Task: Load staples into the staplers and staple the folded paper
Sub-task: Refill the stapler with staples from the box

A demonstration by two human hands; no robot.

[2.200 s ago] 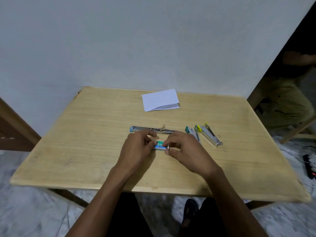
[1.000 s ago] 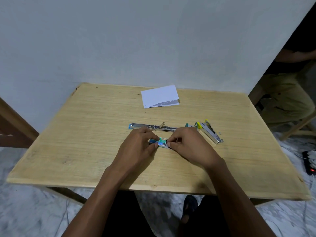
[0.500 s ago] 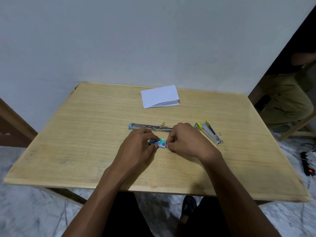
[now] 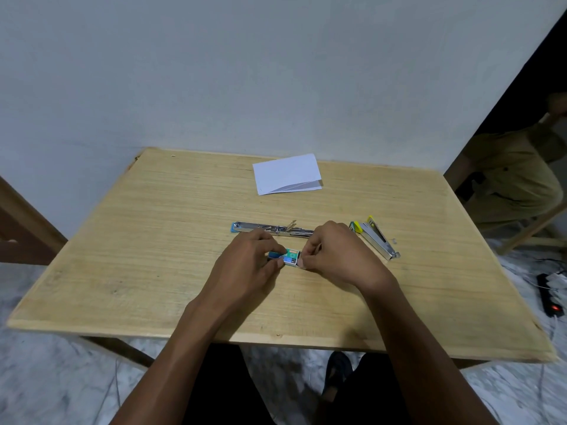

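A small blue-green staple box lies on the wooden table between my two hands. My left hand pinches its left end. My right hand pinches its right end with the fingertips curled in. Just behind the hands a blue stapler lies swung open flat, its metal rail showing. A yellow stapler lies open to the right of my right hand. The folded white paper rests near the table's far edge.
The table stands against a white wall. A second person sits on a chair at the right. A power strip with a red light lies on the marble floor at the right. My legs show under the table's near edge.
Both hands have stayed on the staple box. The right hand's fingers have curled tighter over the box's right end, and now hide the third, green-tipped stapler seen earlier.
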